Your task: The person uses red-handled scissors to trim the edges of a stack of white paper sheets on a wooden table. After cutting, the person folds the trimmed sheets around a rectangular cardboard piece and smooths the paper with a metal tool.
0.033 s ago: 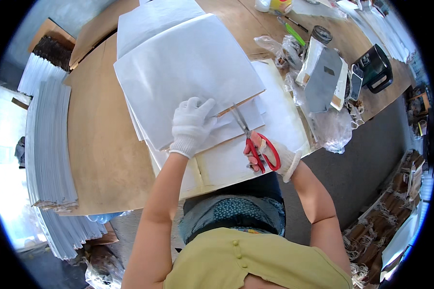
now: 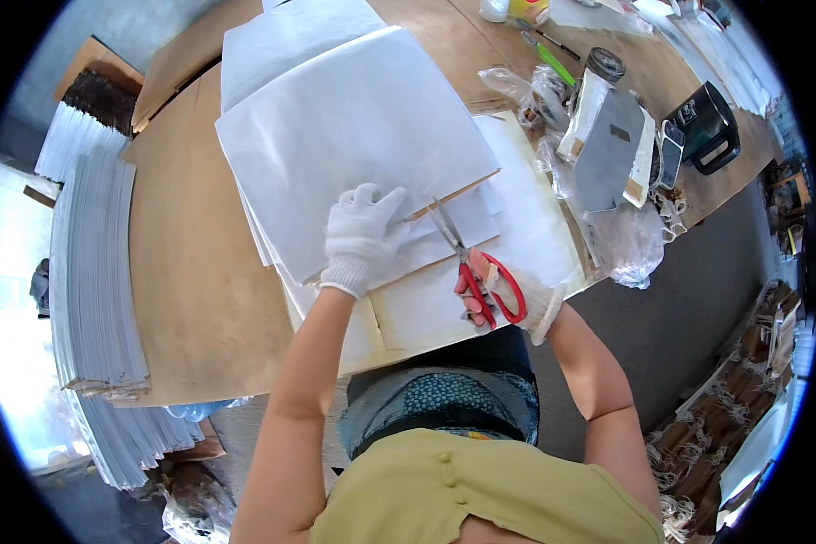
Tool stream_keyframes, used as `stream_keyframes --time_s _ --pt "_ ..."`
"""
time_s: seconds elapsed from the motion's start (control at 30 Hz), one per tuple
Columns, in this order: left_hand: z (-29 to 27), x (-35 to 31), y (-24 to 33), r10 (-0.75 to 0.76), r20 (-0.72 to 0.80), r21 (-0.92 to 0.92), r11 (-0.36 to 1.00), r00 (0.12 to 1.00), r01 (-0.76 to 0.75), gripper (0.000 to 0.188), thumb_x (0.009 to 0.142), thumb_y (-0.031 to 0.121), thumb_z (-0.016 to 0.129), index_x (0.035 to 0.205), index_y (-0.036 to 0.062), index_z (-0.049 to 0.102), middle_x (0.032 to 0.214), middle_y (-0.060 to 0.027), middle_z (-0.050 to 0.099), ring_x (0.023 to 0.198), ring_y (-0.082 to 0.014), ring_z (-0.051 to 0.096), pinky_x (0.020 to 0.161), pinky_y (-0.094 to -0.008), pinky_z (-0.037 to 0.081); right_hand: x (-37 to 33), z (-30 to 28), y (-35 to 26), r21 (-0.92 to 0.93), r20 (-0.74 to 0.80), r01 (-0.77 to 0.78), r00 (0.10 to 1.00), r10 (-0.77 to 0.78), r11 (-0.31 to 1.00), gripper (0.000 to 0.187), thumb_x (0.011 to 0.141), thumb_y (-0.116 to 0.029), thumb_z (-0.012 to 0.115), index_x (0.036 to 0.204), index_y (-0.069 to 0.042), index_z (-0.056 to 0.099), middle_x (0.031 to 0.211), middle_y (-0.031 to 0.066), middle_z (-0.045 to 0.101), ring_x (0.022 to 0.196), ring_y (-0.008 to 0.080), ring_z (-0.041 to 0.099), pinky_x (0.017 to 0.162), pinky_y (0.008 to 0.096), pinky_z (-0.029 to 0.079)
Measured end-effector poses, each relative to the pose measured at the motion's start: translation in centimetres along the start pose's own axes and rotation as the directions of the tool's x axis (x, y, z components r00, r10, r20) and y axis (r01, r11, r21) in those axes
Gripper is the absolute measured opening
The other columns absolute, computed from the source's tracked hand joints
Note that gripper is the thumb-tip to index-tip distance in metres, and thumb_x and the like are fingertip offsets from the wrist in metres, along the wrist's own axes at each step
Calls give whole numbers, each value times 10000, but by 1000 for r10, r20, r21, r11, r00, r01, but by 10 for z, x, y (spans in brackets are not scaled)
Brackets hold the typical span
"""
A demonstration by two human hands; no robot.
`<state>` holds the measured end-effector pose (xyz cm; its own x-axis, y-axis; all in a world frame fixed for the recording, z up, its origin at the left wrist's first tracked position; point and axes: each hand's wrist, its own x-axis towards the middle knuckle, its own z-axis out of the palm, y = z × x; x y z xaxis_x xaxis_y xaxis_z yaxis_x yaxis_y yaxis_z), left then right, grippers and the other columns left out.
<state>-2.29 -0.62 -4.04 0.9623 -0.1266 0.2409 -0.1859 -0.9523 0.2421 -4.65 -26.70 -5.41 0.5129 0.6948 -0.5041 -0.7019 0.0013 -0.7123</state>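
My left hand [image 2: 361, 231], in a white knit glove, lies on the near edge of a large white sheet [image 2: 354, 127], thumb apart from the fingers. That sheet rests on a stack of similar pale sheets, and a brown edge shows along its near right side. In my right hand [image 2: 508, 295] are red-handled scissors [image 2: 463, 257], their blades slightly apart and pointing away from me toward that edge. The right glove leaves some fingertips bare. Whether the blades touch the sheet I cannot tell. Beneath lies a larger cream-edged white board [image 2: 526, 218].
Tall piles of white sheets [image 2: 95, 272] stand along the table's left side. At the right are a grey plate [image 2: 607, 159], crumpled clear plastic [image 2: 630, 245], a dark mug [image 2: 701, 127], a phone [image 2: 670, 161], a round dark jar [image 2: 605, 64] and a green-handled tool [image 2: 555, 63].
The scissors and my right hand have shifted very slightly left. My left hand keeps its place on the sheet.
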Motion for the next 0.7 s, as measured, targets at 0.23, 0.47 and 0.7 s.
stream_keyframes --time_s 0.23,0.47,0.7 --pt "-7 4 8 -41 -11 -54 998 999 40 433 817 325 717 1219 178 653 1076 -107 610 1038 -338 571 881 -447 475 46 26 -7 287 -4 -29 1000 31 958 734 879 -798 455 892 -67 522 663 68 544 593 228 555 550 376 462" --pt "9 3 2 -39 -115 -43 999 993 34 359 861 256 685 1208 165 664 1072 -102 628 1003 -337 592 869 -445 487 22 35 -7 85 -25 -35 999 37 996 644 941 -685 494 904 -43 528 649 47 537 586 194 554 552 347 477" --pt "13 3 -3 -14 -122 -68 998 992 6 304 892 203 663 1190 148 678 1081 -103 635 1020 -331 593 870 -438 491 16 -10 -11 73 -265 -8 964 27 997 525 969 -570 534 885 -52 538 577 39 519 518 170 550 500 315 475"
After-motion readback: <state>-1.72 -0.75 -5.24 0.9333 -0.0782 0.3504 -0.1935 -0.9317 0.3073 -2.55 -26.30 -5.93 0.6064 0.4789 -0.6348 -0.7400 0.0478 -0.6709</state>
